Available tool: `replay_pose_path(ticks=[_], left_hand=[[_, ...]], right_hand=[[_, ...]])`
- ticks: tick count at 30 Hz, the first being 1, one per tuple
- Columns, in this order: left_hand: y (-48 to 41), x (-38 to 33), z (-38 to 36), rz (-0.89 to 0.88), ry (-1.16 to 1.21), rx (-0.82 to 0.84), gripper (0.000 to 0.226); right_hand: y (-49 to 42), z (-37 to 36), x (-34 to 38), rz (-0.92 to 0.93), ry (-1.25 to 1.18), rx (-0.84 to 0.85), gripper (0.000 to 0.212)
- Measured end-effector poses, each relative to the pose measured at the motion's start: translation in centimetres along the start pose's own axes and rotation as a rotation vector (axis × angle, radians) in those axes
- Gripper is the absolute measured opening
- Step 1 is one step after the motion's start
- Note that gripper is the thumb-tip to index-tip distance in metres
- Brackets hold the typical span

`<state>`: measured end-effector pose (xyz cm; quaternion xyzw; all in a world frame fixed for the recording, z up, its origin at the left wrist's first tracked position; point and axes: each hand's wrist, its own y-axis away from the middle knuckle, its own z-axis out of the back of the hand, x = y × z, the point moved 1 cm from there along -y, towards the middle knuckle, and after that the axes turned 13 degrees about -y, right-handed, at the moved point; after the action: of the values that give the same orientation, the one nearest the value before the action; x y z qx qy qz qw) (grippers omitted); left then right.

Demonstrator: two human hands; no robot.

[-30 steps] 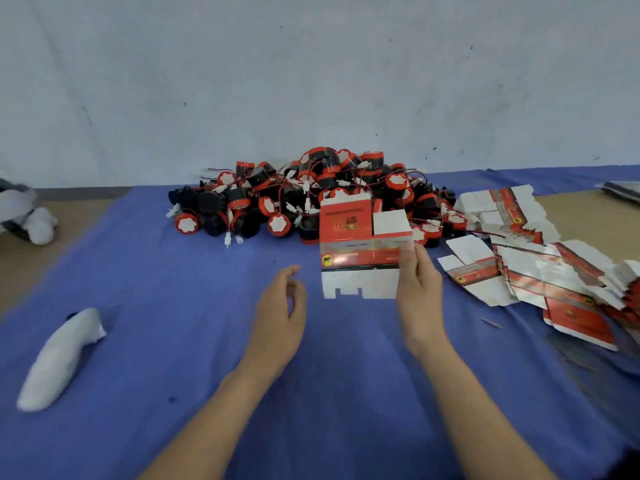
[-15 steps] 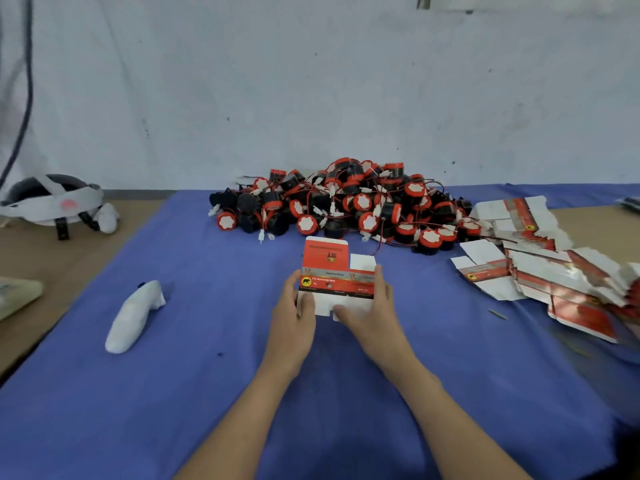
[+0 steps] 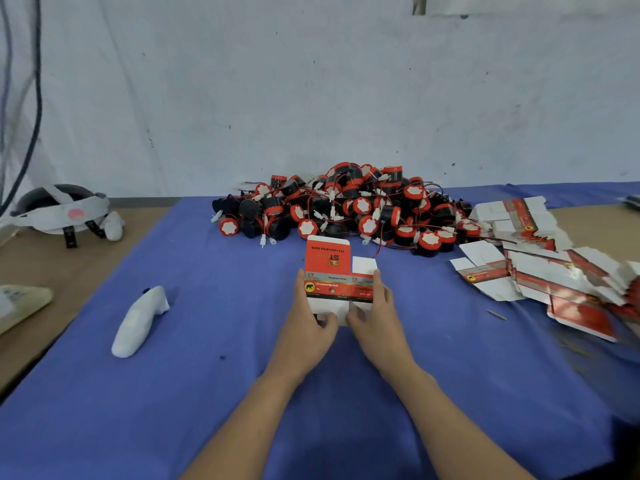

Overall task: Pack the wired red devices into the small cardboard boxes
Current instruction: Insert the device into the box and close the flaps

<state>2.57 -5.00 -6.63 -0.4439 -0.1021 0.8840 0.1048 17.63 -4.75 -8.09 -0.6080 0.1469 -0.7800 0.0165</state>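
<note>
The flattened cardboard box (image 3: 329,268) stands upright between both hands over the middle of the blue-covered counter (image 3: 207,375), just in front of the heap of wired red devices (image 3: 346,206). The left hand (image 3: 310,323) grips its left edge and the right hand (image 3: 375,317) grips its right edge, fingers curled round the sides and thumbs pressed on the white lower flaps. The red top flap points away from the person and carries the letters "ST" upside down above a line of white print. Lower down, a red band shows a black elephant in a yellow circle and words that seem to read "12v reversing horn"; the smaller print is too fine to read. To the right of the hands lies a loose spread of more flat boxes (image 3: 554,271) in the same red, grey and white, some showing the yellow emblem. Well to the left on the cloth lies a white oblong object (image 3: 138,322), and beyond it, off the cloth, a white and grey headset (image 3: 59,209)
</note>
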Motion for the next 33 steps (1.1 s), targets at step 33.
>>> replay_pose_path(ticks=[33], left_hand=[[-0.4, 0.7, -0.7, -0.074, -0.311, -0.049, 0.05]], right_hand=[[0.5, 0.3, 1.4, 0.059, 0.105, -0.224, 0.067]])
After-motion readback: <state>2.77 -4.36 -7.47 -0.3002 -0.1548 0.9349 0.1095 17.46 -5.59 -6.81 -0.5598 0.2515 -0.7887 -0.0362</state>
